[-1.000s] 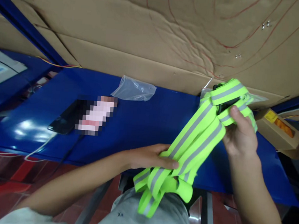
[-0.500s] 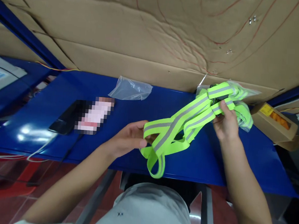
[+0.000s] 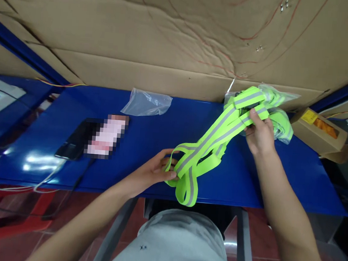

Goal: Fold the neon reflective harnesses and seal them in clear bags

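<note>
A neon-yellow reflective strap harness (image 3: 211,139) with grey stripes stretches between my two hands above the blue table. My left hand (image 3: 159,167) is closed on its looped lower end, thumb in front and fingers inside a loop. At the upper end, my right hand (image 3: 260,131) pinches the folded straps, its fingertips partly hidden behind them. A small loop hangs down near the table's front edge. Just beyond my right hand lie more neon straps in clear plastic bags (image 3: 283,125).
A clear plastic bag (image 3: 147,103) lies at the back of the blue table (image 3: 149,132). Two phones, a black one (image 3: 76,141) and one with a blurred screen (image 3: 107,136), lie at left with cables. An open cardboard box (image 3: 318,132) stands at right. Cardboard (image 3: 109,29) lines the back.
My left hand has shifted slightly inward, its fingers further into the loop, and the straps there have drawn together. My right hand keeps its grip. The camera view has shifted a little.
</note>
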`<state>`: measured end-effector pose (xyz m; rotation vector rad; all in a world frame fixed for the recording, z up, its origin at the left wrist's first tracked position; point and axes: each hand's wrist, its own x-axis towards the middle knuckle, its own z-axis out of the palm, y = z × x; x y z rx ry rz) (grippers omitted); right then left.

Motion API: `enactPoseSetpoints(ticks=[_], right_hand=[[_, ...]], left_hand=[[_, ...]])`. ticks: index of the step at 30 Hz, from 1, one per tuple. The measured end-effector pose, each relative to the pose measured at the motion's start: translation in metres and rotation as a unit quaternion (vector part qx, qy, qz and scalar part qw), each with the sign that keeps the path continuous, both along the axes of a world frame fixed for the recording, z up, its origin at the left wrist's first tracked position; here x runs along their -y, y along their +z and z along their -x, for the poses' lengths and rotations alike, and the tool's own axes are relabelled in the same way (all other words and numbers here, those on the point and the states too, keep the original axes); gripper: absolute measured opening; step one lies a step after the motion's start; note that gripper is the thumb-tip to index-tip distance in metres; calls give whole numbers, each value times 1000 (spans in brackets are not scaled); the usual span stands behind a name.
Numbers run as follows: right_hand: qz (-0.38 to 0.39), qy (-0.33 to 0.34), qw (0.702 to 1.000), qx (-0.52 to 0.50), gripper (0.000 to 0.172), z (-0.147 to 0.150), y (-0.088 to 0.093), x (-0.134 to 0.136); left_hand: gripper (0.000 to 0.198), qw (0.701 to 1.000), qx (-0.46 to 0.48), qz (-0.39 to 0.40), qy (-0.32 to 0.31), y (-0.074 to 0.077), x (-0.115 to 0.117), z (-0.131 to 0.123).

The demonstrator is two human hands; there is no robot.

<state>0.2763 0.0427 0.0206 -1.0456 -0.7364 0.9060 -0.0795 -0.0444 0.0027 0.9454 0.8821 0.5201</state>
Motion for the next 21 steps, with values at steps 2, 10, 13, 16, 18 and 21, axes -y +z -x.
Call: enactPoseSetpoints(ticks=[2,10,13,16,18,21], right_hand=[[-5,20,1000,16,42,2,7,4],[-84,179,978,62,41,27,67,21],[-84,242,963,87,48,47,82,16],[-85,211,966,123,53,58,86,6],[-102,153,966,183,52,55,80,0],[-160,126,904,376,40,42,60,-1]], left_hand=[[64,999,-21,-48,-15,6,0,5],[71,914,-65,-393,74,52,-62,-6],[91,933,113,-343,-1,64,-94,-46],[84,961,178,-181,-114,60,-106,-81],[70,966,174,-77,-175,49,-103,-90],[51,980,146,14,-134,33,-90,-87]])
